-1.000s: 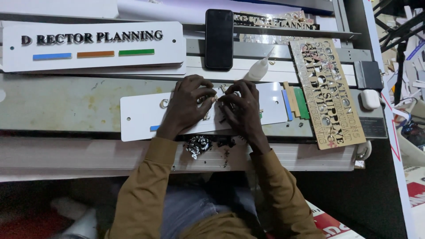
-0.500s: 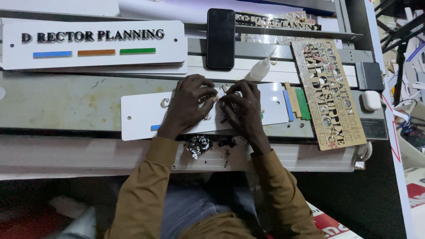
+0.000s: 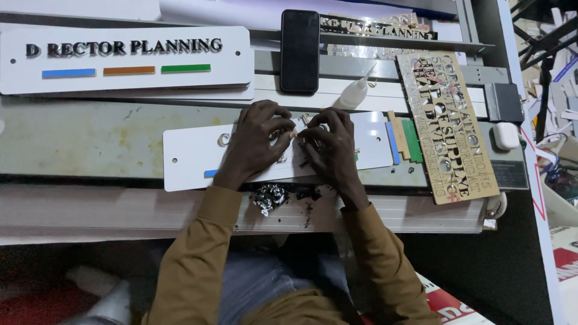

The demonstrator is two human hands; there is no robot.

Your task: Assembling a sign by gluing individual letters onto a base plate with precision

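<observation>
My left hand (image 3: 256, 144) and my right hand (image 3: 330, 147) rest side by side on a white nameplate (image 3: 189, 153) that lies flat on the grey workbench (image 3: 90, 138). The fingertips of both hands meet over a small metallic letter (image 3: 296, 133) at the plate's middle; most of it is hidden under the fingers. A blue strip (image 3: 211, 173) shows on the plate by my left wrist. A white glue bottle (image 3: 354, 95) lies just beyond my right hand.
A finished white sign (image 3: 120, 57) with dark letters and blue, orange and green strips lies at the back left. A black phone (image 3: 300, 51) lies beside it. A wooden letter sheet (image 3: 448, 126), loose colour strips (image 3: 402, 139) and crumpled foil scraps (image 3: 270, 197) sit nearby.
</observation>
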